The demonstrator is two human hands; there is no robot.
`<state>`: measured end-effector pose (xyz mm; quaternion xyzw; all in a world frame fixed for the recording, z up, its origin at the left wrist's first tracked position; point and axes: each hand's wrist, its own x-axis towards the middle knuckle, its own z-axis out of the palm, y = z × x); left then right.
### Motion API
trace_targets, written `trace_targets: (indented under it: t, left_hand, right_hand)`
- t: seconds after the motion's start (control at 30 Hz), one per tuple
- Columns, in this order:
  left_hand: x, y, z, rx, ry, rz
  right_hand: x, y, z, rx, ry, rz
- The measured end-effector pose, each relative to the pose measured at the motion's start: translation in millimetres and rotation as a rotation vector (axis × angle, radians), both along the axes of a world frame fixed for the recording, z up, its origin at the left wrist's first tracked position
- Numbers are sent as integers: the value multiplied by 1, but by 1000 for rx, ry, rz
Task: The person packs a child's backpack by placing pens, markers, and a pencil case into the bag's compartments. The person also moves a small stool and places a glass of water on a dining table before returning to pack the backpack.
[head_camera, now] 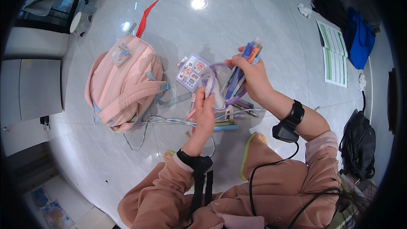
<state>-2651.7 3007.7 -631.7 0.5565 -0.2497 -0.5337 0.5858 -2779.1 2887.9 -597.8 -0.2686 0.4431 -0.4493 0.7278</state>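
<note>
My left hand (205, 109) pinches the near-left edge of an unzipped pencil case (217, 92) with purple trim and a pale lining. In my right hand (256, 73) is a bundle of pens (238, 76), purple, orange and blue among them, with their lower ends over the case's opening. A purple notebook (192, 72) with cartoon pictures lies flat just beyond the case, a small eraser-like item (182, 62) at its corner. Below the case, several pens (246, 105), a blue stick-like item (225, 128) and a striped cord (171, 119) rest on the floor, partly hidden by my left hand.
A pink backpack (127, 82) lies to the left, with a red cloth (147, 19) past its top. To the right are an opened booklet (334, 54), a blue bag (359, 38) and a black backpack (359, 146). Grey cabinets (39, 89) line the left side. A cable runs from my right wrist.
</note>
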Motion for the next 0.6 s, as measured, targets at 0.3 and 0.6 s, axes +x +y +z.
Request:
trace_targets:
  t: [0.3,0.6]
  left_hand:
    - [15,-6,-2,-61,254,63]
    - [23,-7,-3,-124,302,113]
  right_hand:
    - [-8,-10,-5,72,-38,226]
    - [-17,-22,-5,89,-7,584]
